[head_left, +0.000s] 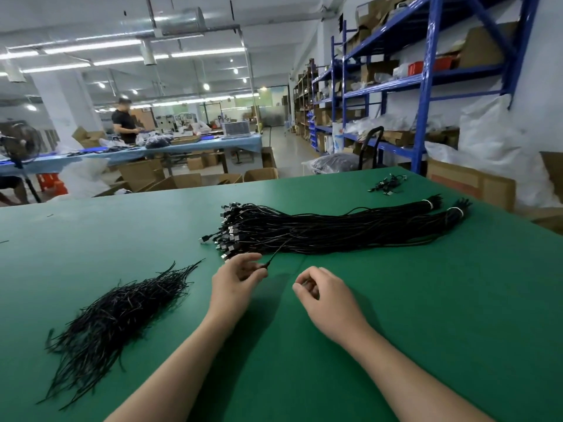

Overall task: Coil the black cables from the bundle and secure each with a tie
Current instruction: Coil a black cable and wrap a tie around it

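Pinching one cable (275,254) in left hand (236,277), right hand (323,295) loosely curled, empty; draw fully clear of bundle (335,229) before coiling.

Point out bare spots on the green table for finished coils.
Free: the far-left stretch of the green table beyond the tie pile; the near-right area, right of the right hand and in front of the cable bundle. Crowded: centre, where the left hand pinches a strand beside the bundle's connectors.
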`<action>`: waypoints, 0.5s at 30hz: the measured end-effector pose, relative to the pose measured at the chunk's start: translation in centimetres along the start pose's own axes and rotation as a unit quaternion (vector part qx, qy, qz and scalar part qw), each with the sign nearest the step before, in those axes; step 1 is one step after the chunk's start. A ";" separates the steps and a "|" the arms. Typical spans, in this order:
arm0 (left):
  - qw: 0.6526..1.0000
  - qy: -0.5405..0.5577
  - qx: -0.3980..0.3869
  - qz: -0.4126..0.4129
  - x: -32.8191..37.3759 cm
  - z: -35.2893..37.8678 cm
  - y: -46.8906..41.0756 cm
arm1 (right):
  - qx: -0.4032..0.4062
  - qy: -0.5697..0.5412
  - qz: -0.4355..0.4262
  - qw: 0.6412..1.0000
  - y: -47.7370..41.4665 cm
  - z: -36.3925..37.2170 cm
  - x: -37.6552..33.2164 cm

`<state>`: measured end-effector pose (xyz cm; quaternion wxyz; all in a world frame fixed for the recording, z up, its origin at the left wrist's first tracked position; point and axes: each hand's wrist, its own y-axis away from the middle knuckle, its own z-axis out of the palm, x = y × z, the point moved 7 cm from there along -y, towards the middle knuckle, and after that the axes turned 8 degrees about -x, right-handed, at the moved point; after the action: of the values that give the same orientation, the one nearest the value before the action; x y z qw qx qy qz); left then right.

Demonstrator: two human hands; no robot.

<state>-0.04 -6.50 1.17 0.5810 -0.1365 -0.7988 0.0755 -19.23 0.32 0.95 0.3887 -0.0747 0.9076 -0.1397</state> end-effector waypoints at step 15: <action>0.970 0.056 -0.238 0.013 1.0 2.8 2.6 | -0.016 -0.043 0.027 0.999 -0.1 0.2 0.8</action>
<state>-2.59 -3.63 0.45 0.5749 -0.2853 -0.7579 -0.1165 -19.60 -0.03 0.32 0.4297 -0.0625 0.8939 -0.1114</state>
